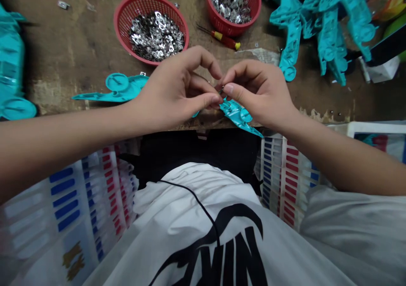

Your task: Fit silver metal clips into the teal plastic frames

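Observation:
My left hand (180, 87) and my right hand (256, 89) meet fingertip to fingertip near the table's front edge. Pinched between the right thumb and fingers is a small metal clip (221, 89), mostly hidden, with the left fingertips touching or very close to it. The left fingers are closed in a pinch, and what they hold is covered. Just below the fingertips lies a turquoise plastic part (239, 115), partly under my right hand. Another turquoise plastic piece (122, 87) rests on the table behind my left wrist.
Two red baskets, a left one (119, 28) and a right one (234, 29), hold many metal clips. A red-and-yellow screwdriver (223, 39) lies between them. Turquoise parts are piled (330, 20) at back right, with more (11, 62) at far left. Plastic crates (285, 172) flank my lap.

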`<state>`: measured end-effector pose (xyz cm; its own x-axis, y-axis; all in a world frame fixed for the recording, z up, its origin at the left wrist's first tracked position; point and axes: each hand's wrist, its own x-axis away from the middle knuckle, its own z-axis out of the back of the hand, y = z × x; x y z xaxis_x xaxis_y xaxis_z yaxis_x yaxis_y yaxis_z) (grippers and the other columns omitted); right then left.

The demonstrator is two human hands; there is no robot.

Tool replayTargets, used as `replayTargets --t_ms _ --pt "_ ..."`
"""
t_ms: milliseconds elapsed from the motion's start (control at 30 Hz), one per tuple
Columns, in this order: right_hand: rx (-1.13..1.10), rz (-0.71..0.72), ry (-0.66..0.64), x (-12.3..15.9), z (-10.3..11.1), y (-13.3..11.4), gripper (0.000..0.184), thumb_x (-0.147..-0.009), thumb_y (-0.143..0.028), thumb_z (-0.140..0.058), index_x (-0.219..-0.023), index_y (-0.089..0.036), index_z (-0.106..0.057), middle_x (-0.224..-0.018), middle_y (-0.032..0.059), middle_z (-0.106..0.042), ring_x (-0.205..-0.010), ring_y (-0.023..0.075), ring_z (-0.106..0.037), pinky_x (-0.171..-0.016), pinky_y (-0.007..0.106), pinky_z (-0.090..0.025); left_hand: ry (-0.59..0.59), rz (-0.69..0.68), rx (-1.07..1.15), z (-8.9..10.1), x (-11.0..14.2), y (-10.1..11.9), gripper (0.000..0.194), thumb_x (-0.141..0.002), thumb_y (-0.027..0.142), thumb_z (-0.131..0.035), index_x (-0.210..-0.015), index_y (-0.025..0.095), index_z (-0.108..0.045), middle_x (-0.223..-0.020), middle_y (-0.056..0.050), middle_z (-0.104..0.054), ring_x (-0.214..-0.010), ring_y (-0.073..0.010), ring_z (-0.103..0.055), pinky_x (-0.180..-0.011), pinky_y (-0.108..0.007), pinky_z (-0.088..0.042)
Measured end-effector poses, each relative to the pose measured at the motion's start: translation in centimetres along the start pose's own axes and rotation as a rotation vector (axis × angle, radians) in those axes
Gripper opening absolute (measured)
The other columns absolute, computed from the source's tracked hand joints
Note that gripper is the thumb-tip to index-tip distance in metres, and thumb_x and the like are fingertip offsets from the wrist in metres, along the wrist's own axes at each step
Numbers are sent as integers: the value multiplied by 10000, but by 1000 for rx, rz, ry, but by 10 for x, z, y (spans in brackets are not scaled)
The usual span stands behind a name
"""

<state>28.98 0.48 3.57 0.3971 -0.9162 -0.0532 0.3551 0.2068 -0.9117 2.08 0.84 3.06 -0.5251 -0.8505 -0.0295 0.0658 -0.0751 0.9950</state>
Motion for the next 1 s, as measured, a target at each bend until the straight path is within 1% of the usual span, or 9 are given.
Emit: replayTargets --t_ms 200,333,467,533,600,733,800,867,1000 --pt "79 36 78 3 -4 1 586 -1075 -868 -983 -1076 -293 -872 -1037 52 -880 -994 316 -876 -948 508 -792 -68 31 -74 4 -2 -1 342 -1059 366 -1014 -1318 221 -844 -1136 -78 -940 -1141 -348 -982 -1006 -466 -835" --pt "201 34 186 -3 1 9 369 -1099 -627 -1014 -1033 -312 -834 -1045 48 -882 -979 315 -856 -934 502 -764 -138 55 -154 12 -6 -9 361 -1149 436 -935 -1425 209 -883 -1238 -113 -968 -1234 -374 -966 -1093 -517 -826" --pt "423 134 256 -20 31 26 199 -1034 -232 -927 -947 -308 -765 -1015 62 -872 -953 309 -843 -918 503 -706 -213 -56 -516 31 -13 -18 446 -1232 450 -775 -1602 221 -867 -1432 -141 -960 -1395 -424 -922 -1271 -636 -758" --pt "564 142 220 -26 47 34 206 -959 -150 -885 -929 -311 -759 -1161 105 -915 -1097 349 -874 -915 512 -698 -311 -149 -755 41 -17 -26 467 -1245 430 -694 -1634 241 -872 -1566 -152 -926 -1554 -460 -856 -1395 -706 -670" --pt "654 102 188 -29 57 38 200 -930 -139 -860 -941 -318 -773 -1250 120 -933 -1181 378 -887 -911 533 -707 -433 -240 -903 48 -20 -36 526 -1242 423 -667 -1710 258 -842 -1752 -147 -848 -1738 -471 -736 -1492 -715 -587" --pt "707 -10 36 -26 53 35 92 -1032 -249 -876 -1043 -338 -856 -1132 84 -950 -1085 391 -894 -1100 633 -714 -598 -313 -999 55 -20 -51 618 -1274 448 -622 -1833 224 -757 -2041 -132 -605 -1918 -430 -547 -1582 -617 -496" --pt "695 -57 -124 -24 46 31 47 -1093 -381 -883 -1115 -358 -918 -1180 88 -968 -1169 406 -895 -1167 631 -701 -626 -300 -1028 58 -19 -53 597 -1308 469 -561 -1795 208 -789 -2064 -131 -574 -1902 -402 -566 -1574 -569 -501" --pt "672 -91 -234 -23 41 27 155 -1121 -447 -851 -1196 -374 -964 -1212 81 -980 -1236 407 -897 -1139 589 -714 -641 -295 -1041 60 -19 -53 589 -1328 499 -523 -1749 219 -826 -2058 -117 -586 -1876 -381 -598 -1555 -533 -520" --pt "659 -113 -295 -22 39 19 276 -1141 -423 -793 -1307 -356 -1003 -1250 73 -991 -1230 388 -913 -1095 530 -721 -596 -335 -1052 57 -17 -54 633 -1325 586 -556 -1831 271 -770 -2056 -125 -585 -1890 -434 -590 -1567 -608 -502"
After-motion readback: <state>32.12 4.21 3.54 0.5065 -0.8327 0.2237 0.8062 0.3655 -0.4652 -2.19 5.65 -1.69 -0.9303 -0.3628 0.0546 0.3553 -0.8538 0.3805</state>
